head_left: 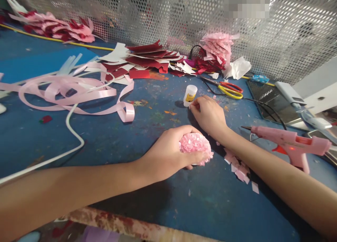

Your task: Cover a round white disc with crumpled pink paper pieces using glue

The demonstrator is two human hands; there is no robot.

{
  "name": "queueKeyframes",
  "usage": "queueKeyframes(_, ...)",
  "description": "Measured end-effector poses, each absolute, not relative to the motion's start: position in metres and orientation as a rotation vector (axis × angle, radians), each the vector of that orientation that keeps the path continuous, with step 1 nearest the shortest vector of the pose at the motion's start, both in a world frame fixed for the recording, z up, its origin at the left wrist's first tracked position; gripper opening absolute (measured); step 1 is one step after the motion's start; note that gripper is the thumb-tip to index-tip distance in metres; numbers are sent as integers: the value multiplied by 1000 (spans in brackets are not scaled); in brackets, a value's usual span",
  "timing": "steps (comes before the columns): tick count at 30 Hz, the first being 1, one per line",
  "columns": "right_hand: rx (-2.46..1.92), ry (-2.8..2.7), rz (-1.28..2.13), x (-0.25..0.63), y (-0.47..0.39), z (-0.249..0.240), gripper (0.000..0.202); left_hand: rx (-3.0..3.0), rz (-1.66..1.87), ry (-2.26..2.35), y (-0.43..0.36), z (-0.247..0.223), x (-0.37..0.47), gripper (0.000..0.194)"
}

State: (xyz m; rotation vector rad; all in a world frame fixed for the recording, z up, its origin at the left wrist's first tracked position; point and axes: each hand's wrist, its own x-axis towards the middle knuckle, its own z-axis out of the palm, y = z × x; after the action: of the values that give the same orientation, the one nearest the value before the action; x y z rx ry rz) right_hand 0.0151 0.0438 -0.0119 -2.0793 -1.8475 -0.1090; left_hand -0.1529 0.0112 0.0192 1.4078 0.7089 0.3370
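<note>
Your left hand (172, 150) curled round the pink ball (195, 147), right hand (209, 113) pinched beside the bottle (190, 95).

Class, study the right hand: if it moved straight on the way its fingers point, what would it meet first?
Probably the small white bottle, right by the fingers of the right hand. Depth is unclear, so they may touch already or just pass beside its base.

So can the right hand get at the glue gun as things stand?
Probably yes: the pink glue gun lies just beyond the right forearm, nothing covers it, and the right hand seems to hold nothing big.
</note>
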Motion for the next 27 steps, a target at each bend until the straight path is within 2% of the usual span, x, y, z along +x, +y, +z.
queueKeyframes(9, -2052, -1885, -53, 14, 47, -11, 18, 1410, 335, 724, 11, 20, -152, 23)
queueKeyframes(14, -1876, -1958, 126, 18, 42, -3, 12, 1442, 330, 761, 10, 21, -151, 25)
queueKeyframes(19, -1606, -1795, 106, 28, -3, 21, 8, 1411, 378, 795, 11, 23, -152, 34)
queueKeyframes(27, -1498, -1734, 311, 31, -71, 19, 8, 1317, 371, 739, 14, 21, -151, 29)
